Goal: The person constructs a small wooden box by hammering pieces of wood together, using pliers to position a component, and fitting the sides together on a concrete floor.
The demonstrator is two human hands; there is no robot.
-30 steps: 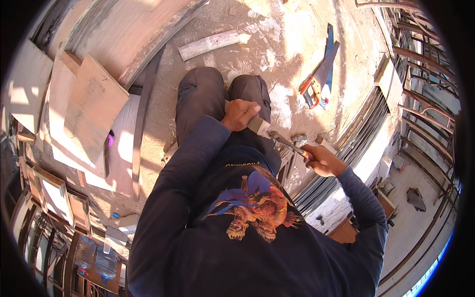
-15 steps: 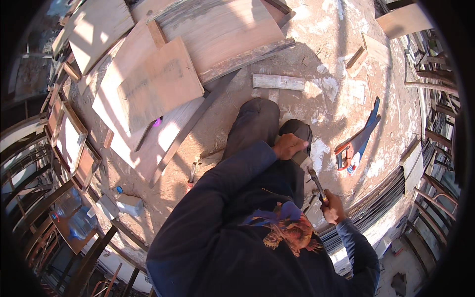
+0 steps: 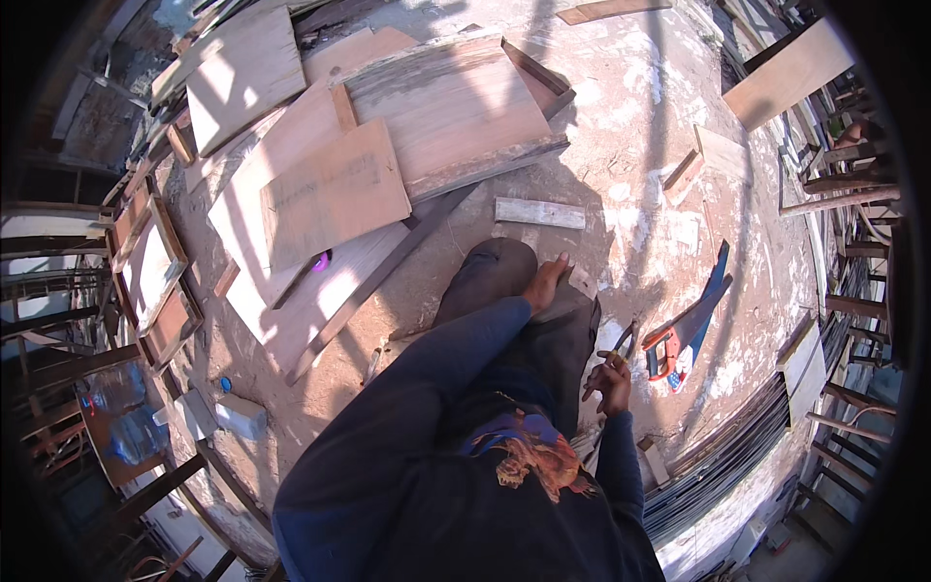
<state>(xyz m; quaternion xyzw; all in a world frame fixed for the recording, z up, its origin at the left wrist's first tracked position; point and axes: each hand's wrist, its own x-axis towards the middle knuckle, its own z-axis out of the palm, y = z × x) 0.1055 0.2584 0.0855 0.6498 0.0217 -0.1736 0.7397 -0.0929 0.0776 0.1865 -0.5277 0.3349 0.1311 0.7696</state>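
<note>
While light and shadow stripe the dusty floor (image 3: 621, 238), the surroundings count as follows: left and ahead, overlapping wooden sheets, a small plywood board (image 3: 335, 189) uppermost and a purple ring (image 3: 322, 260) near its lower edge; straight ahead, beyond the knees, one short pale plank (image 3: 539, 212); to the right, two handsaws (image 3: 687, 325), overlapping, orange-red grip toward the person, just beside the right hand and bounding its space on that side; farther right and nearer the body, a bundle of dark rods (image 3: 722, 470); at far left, clear plastic bottles (image 3: 138, 435). Left hand (image 3: 546, 286): over the knees, touching a pale wooden block (image 3: 582, 281) that shows past its fingers; whether it grips, I cannot tell. Right hand (image 3: 611, 381): beside the right thigh, fingers curled round a dark, slender hand tool (image 3: 628, 339), its head too indistinct to describe, apart from the block.
</note>
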